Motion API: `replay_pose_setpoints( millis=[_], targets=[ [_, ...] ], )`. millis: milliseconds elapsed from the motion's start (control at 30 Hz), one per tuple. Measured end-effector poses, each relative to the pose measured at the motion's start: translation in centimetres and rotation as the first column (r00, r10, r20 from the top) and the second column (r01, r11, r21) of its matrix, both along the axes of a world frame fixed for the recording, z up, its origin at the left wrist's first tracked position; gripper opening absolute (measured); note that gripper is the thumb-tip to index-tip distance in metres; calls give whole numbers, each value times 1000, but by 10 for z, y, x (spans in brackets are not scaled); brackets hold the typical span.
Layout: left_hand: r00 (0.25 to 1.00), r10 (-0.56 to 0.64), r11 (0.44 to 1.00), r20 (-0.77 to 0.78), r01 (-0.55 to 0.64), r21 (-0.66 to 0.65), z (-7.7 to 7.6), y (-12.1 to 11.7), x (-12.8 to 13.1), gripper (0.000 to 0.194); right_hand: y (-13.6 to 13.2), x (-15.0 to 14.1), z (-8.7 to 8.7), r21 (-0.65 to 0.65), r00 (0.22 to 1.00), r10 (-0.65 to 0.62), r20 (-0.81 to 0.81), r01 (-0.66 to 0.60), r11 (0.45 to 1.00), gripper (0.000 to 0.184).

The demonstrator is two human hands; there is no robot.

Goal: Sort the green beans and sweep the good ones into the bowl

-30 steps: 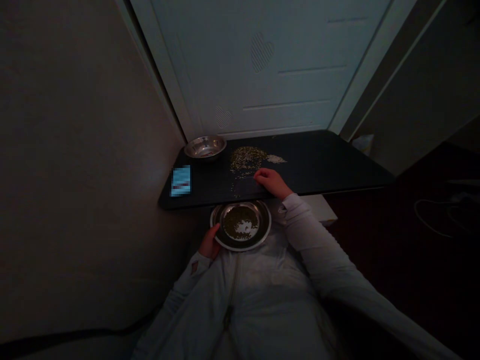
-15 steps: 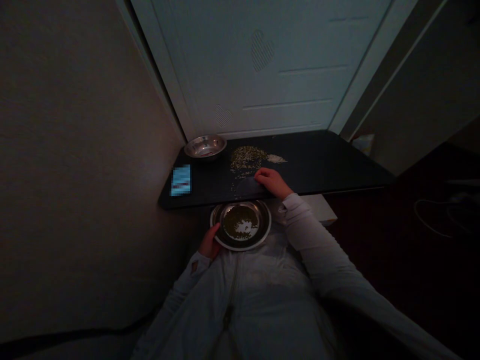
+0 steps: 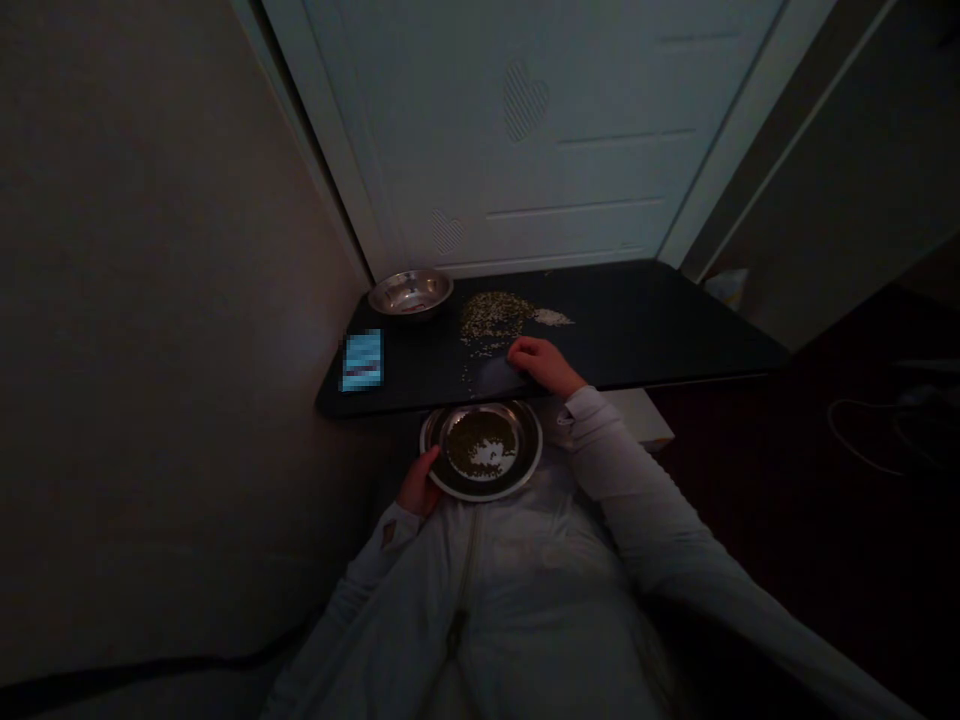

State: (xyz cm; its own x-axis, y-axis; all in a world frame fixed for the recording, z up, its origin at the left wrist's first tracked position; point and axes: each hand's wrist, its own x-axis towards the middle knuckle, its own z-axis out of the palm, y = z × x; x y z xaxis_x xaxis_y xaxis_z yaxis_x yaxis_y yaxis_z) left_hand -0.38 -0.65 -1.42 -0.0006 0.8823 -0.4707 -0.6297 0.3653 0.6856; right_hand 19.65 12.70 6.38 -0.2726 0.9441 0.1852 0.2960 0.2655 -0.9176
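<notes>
My left hand (image 3: 418, 488) grips the left rim of a steel bowl (image 3: 529, 455), thumb over the edge. The bowl sits at my lap, just under the table's front edge. Small dark green grains (image 3: 469, 440) cover much of its bottom, with a bright patch showing through. My right hand (image 3: 547, 366) rests low over the black table (image 3: 660, 330), fingers curled together. Whatever its fingertips pinch is too small or dark to make out. A faint greyish patch lies beside them. Just beyond is a spread pile of mixed green and white grains (image 3: 495, 312), beside a smaller pale heap (image 3: 553, 317).
A second steel bowl (image 3: 411, 293) stands at the table's back left. In front of it lies a blurred-out bright blue rectangle (image 3: 362, 360). A white panel door (image 3: 585, 110) rises behind the table. A white box (image 3: 641, 418) shows below the table's edge, and a cable (image 3: 862, 452) lies at right.
My right hand has shifted very slightly to the left, and the greyish patch beside its fingers looks smaller. My left hand and the bowl stay in place.
</notes>
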Motion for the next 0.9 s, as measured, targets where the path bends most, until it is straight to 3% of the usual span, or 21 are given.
replay_pose_setpoints(
  millis=[200,600,767,900],
  targets=[
    [999,29,999,-35,-30,-31,1,1,1,17,0,-2,-2,-25,998,57,14,-57,998,13],
    [1000,-1,1000,2,1,-24,-1,0,0,19,2,-2,-6,42,997,15,75,-18,999,17],
    [1000,-3,999,1,3,-33,1,0,0,18,2,-2,-5,42,999,-38,33,37,998,15],
    [1000,-2,999,-20,1,-46,4,0,1,18,2,0,-4,71,979,-202,-3,202,977,14]
  ],
)
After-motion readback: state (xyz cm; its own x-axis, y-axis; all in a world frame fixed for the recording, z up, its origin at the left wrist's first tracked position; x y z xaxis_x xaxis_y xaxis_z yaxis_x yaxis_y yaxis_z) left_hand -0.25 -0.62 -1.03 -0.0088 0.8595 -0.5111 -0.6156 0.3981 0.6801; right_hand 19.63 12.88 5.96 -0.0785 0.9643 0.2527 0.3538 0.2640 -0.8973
